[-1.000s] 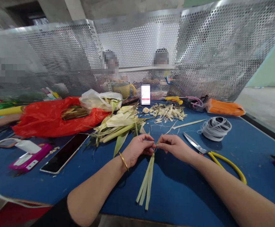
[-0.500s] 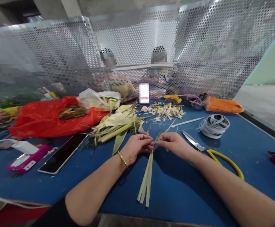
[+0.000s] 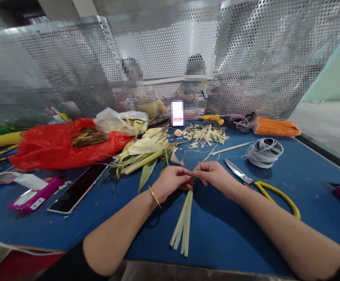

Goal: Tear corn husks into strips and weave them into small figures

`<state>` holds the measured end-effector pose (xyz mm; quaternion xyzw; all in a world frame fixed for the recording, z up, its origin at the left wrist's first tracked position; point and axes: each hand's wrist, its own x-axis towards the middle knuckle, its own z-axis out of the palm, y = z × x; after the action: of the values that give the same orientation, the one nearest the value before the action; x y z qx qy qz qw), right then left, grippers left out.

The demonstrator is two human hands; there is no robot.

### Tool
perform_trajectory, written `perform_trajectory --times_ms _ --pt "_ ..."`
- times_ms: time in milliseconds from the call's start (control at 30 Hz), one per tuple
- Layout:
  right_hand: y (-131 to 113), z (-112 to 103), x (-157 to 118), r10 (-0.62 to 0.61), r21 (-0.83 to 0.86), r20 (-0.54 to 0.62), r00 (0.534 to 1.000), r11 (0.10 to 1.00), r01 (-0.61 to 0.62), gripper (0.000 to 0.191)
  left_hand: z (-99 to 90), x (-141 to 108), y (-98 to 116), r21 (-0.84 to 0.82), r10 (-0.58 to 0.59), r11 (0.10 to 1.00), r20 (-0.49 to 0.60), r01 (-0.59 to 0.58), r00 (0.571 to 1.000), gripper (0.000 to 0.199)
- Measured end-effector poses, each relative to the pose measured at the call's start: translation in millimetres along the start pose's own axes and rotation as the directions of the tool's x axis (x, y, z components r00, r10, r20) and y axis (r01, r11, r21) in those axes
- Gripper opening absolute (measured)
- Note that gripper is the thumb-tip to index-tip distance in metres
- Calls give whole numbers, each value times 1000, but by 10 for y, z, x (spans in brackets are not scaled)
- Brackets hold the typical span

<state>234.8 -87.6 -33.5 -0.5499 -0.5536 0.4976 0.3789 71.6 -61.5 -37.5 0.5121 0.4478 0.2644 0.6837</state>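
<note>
A small bundle of pale green husk strips [image 3: 183, 224] hangs down from my left hand [image 3: 174, 180], its loose ends fanned toward me. The fingers of my left hand are closed round the bundle's top. My right hand [image 3: 209, 175] pinches at the same top end, its fingertips touching those of the left; what lies between them is mostly hidden. To the left is a heap of green and cream corn husks [image 3: 146, 150]. Open scissors with yellow handles [image 3: 257, 185] lie right of my right hand, below a roll of whitish cord [image 3: 265, 152].
Left are a red plastic bag [image 3: 55, 142], a dark phone [image 3: 79, 189] and a purple power strip [image 3: 36, 197] with a white cable. Husk scraps [image 3: 206, 134] and an orange packet [image 3: 276, 127] lie behind. People sit beyond a perforated metal screen [image 3: 164, 43].
My fingertips have come together at the top of the bundle, covering the tip that stuck up between them. The other person's hand at the far left has gone out of view.
</note>
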Motion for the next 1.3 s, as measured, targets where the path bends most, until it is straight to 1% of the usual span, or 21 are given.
perform_trajectory --times_ms 133,233,300,367,400,467,567,667,733,833,1000,1133,1200,1300 --pt "20 16 3 5 23 -2 1000 1000 -5 21 1 -1 -11 18 12 1000 31 -13 999 12" --pt "34 13 10 -16 68 17 1000 998 15 18 15 5 -29 28 42 999 32 -43 999 11" --pt "44 -2 21 -52 118 8 999 992 51 20 23 6 -34 19 66 998 21 -67 998 14" --pt "56 -26 35 -76 125 -18 997 989 78 23 22 6 -32 7 73 997 17 -73 997 18" --pt "63 -40 41 -84 93 -18 996 992 85 22 18 6 -30 1 70 998 14 -70 997 20" --pt "80 -64 49 -85 -19 19 996 996 85 17 6 7 -25 -7 64 998 8 -64 998 22" --pt "98 -77 48 -115 -200 66 991 972 126 13 -13 13 -21 -17 59 998 6 -59 998 23" --pt "106 -67 43 -185 -371 26 982 911 181 9 -19 16 -16 -17 40 999 12 -40 999 22" --pt "114 -60 43 -230 -438 -3 973 875 206 4 -16 15 -13 -14 36 999 18 -35 999 23" --pt "126 -62 46 -282 -458 -14 959 855 244 5 -14 19 -14 -14 41 999 22 -41 999 25" --pt "110 -91 38 -274 -451 -32 961 862 231 6 -32 48 -36 -36 44 998 -32 -45 999 24" --pt "71 -101 20 -327 -465 19 945 833 298 7 -40 55 -40 -46 53 997 -71 -57 996 23" --pt "57 -100 13 -345 -467 50 937 822 327 6 -41 47 -32 -43 55 997 -75 -58 996 22" --pt "44 -102 11 -349 -439 81 934 828 348 5 -45 28 -14 -29 55 998 -69 -57 996 21"
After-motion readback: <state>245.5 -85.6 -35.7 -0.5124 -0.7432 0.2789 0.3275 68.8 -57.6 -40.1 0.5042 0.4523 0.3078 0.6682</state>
